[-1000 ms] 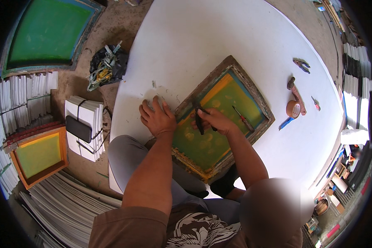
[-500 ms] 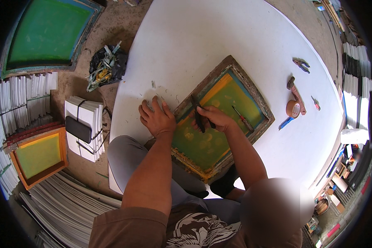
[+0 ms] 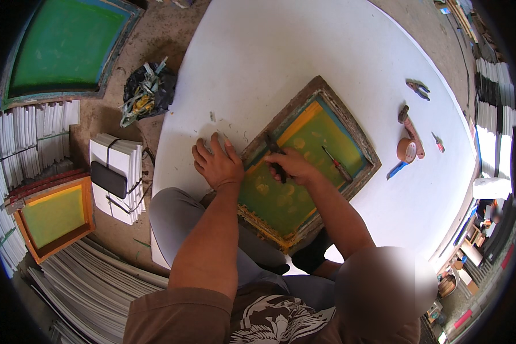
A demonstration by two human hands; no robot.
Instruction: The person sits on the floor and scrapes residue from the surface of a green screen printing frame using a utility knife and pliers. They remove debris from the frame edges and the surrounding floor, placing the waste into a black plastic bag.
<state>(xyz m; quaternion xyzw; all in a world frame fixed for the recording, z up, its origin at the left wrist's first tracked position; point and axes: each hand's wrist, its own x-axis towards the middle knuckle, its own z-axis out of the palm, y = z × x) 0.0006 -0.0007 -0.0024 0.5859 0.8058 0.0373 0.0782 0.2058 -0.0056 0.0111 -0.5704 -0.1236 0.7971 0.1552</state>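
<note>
A worn wooden screen-printing frame (image 3: 350, 123) with green-yellow mesh lies aslant on the white board before me. Dark-handled pliers (image 3: 278, 169) are gripped in my right hand (image 3: 292, 166), above the mesh. Their jaws meet the frame's left rail; what they bite on is too small to make out. My left hand (image 3: 219, 166) lies on the board against that same rail, fingers spread, holding nothing. On the mesh, right of my right hand, rests a screwdriver (image 3: 341, 169). Small dark scraps (image 3: 212, 116) are scattered on the board beyond my left fingers.
To the right lie another pair of pliers (image 3: 418, 90), a hammer (image 3: 408, 123), a tape roll (image 3: 406, 151), a blue-handled tool (image 3: 396, 170) and a small red tool (image 3: 438, 143). At left are a black bag (image 3: 165, 94), a phone (image 3: 109, 179) on bundled sheets, and other screens (image 3: 57, 218).
The pliers' handles, spread before, are now squeezed together in my right hand. The frame has barely shifted, and my left hand stays where it was.
</note>
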